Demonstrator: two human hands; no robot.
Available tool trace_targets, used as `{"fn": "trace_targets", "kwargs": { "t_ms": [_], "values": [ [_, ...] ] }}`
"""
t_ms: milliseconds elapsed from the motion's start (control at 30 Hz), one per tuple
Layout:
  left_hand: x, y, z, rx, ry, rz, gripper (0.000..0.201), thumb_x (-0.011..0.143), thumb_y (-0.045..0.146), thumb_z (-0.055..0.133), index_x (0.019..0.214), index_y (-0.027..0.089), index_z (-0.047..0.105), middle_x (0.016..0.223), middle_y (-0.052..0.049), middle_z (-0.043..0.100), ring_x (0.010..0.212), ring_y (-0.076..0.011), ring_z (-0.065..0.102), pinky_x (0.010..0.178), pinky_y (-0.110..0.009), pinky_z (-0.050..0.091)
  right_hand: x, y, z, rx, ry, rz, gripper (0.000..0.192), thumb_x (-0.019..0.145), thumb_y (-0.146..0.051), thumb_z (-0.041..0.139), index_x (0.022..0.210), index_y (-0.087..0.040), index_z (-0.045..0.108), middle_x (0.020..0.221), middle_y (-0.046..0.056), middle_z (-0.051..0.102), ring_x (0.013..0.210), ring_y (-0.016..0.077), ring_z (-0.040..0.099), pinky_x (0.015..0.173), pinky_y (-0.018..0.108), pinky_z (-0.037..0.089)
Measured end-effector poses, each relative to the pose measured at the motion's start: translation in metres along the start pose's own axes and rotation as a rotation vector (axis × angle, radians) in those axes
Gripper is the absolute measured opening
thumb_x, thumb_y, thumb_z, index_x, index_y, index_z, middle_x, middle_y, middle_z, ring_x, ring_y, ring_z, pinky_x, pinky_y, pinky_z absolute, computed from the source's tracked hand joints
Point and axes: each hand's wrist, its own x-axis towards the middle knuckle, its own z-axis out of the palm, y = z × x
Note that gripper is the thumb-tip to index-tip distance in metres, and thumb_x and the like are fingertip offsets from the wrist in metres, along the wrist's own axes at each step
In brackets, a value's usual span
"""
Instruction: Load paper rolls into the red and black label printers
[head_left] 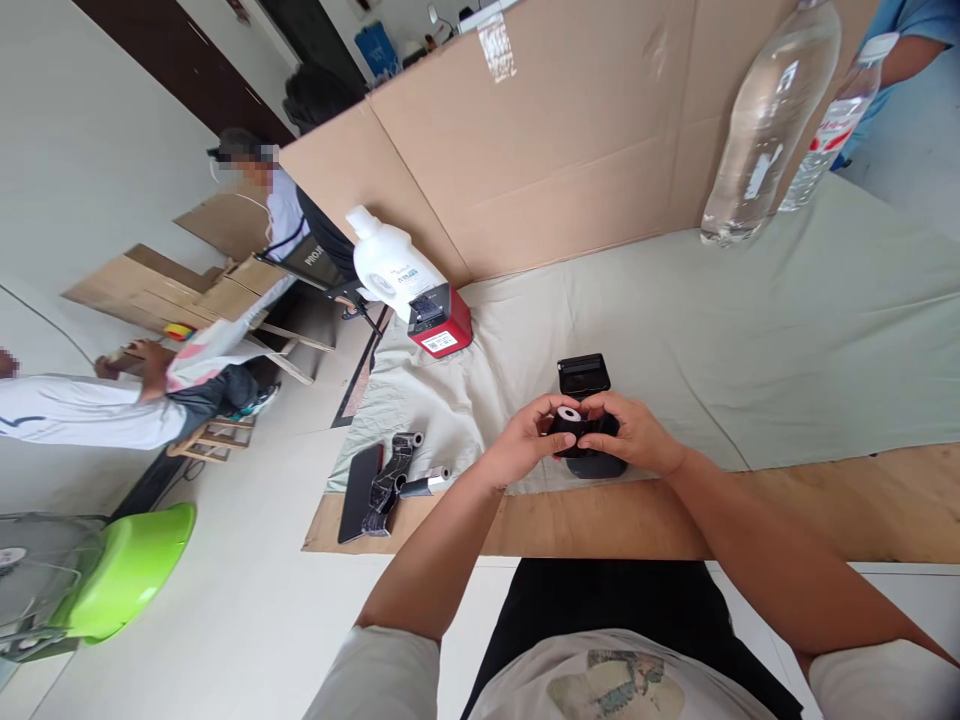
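We hold a small black device (589,440), lid flipped up, near the table's front edge; left hand (521,445) and right hand (637,437) both grip it, fingertips on a white paper roll (568,414) seated inside. Pale cloth (787,340) behind lies open and wrinkled. A glossy red box (442,322) and matte black phone (360,492) sit well apart, leftward.

Open cloth (750,330) right; red printer (441,322) and white jug (390,262) crowd the left.

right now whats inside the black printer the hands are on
A white paper roll sits in the open black printer, its lid raised. Both hands' fingers cover the rest of the inside.
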Motion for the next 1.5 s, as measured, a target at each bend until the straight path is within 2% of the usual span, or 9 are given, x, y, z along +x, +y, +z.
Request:
{"fn": "trace_targets", "kwargs": {
  "t_ms": [367,500,633,800,1033,1133,1267,1367,1500],
  "values": [
    [0.01,-0.009,0.008,-0.15,0.039,0.016,0.047,0.066,0.036,0.088,0.095,0.018,0.057,0.095,0.0,0.058,0.071,-0.0089,0.057,0.053,-0.02,0.044,-0.001,-0.011,-0.005,0.113,0.042,0.138,0.032,0.078,-0.05,0.075,0.083,-0.022,0.061,0.077,0.0,0.067,0.07,0.0156,0.062,0.064,0.029,0.049],
    [0.015,-0.008,0.0,-0.258,0.04,-0.046,0.051,0.066,0.041,0.087,0.102,0.018,0.059,0.088,0.0,0.062,0.059,-0.008,0.055,0.048,-0.021,0.041,0.002,-0.013,-0.024,0.303,-0.108,0.219,0.042,0.074,-0.044,0.079,0.105,-0.022,0.061,0.074,-0.001,0.067,0.069,0.0154,0.063,0.065,0.029,0.05],
    [0.019,-0.009,0.0,-0.259,0.025,-0.088,0.049,0.072,0.05,0.08,0.102,0.016,0.059,0.075,0.001,0.059,0.055,-0.0084,0.053,0.049,-0.023,0.041,0.003,-0.011,-0.033,0.398,-0.114,0.235,0.059,0.075,-0.041,0.078,0.127,-0.022,0.056,0.078,-0.001,0.066,0.069,0.0141,0.062,0.067,0.029,0.051],
    [0.022,-0.008,0.013,-0.207,0.021,-0.147,0.052,0.068,0.047,0.084,0.103,0.019,0.059,0.082,0.002,0.058,0.068,-0.0094,0.055,0.057,-0.021,0.041,0.003,-0.007,-0.023,0.265,-0.094,0.226,0.038,0.081,-0.037,0.07,0.115,-0.02,0.065,0.069,-0.004,0.058,0.063,0.0114,0.055,0.06,0.026,0.047],
    [0.033,-0.004,0.004,-0.17,0.237,-0.088,0.055,0.058,0.039,0.089,0.097,0.019,0.057,0.086,0.002,0.058,0.068,-0.0085,0.053,0.056,-0.021,0.036,0.001,-0.016,-0.03,0.438,-0.113,0.236,0.042,0.084,-0.034,0.069,0.123,-0.022,0.058,0.074,-0.003,0.064,0.067,0.0123,0.063,0.064,0.026,0.053],
    [0.038,-0.001,-0.004,-0.042,0.204,-0.022,0.046,0.062,0.035,0.086,0.097,0.019,0.061,0.088,0.0,0.062,0.075,-0.0119,0.056,0.064,-0.024,0.042,-0.003,-0.027,-0.043,0.474,-0.359,0.212,0.027,0.092,-0.037,0.06,0.113,-0.021,0.067,0.095,0.004,0.073,0.074,0.0143,0.07,0.069,0.028,0.056],
    [0.044,0.001,-0.003,0.332,0.052,0.114,0.031,0.072,0.025,0.076,0.101,0.02,0.067,0.103,-0.005,0.068,0.101,-0.0219,0.06,0.094,-0.037,0.044,-0.009,-0.042,-0.055,0.315,-0.614,0.091,0.05,0.089,-0.025,0.063,0.139,-0.027,0.058,0.1,0.003,0.077,0.077,0.015,0.072,0.065,0.025,0.054],
    [0.051,-0.001,0.005,0.71,0.028,0.162,0.026,0.076,0.021,0.072,0.102,0.022,0.069,0.11,-0.007,0.07,0.113,-0.0281,0.056,0.106,-0.047,0.036,-0.01,-0.046,-0.049,0.048,-0.61,0.089,0.056,0.084,-0.017,0.064,0.139,-0.028,0.059,0.092,0.0,0.078,0.065,0.0136,0.067,0.057,0.024,0.049],
    [0.06,-0.004,0.019,1.092,0.107,0.06,0.024,0.082,0.02,0.066,0.106,0.021,0.065,0.108,-0.008,0.069,0.116,-0.0296,0.055,0.109,-0.051,0.031,-0.006,-0.045,-0.036,-0.385,-0.502,0.173,0.029,0.086,-0.012,0.055,0.103,-0.023,0.076,0.093,0.003,0.077,0.075,0.018,0.067,0.064,0.028,0.045]
  ]
}}
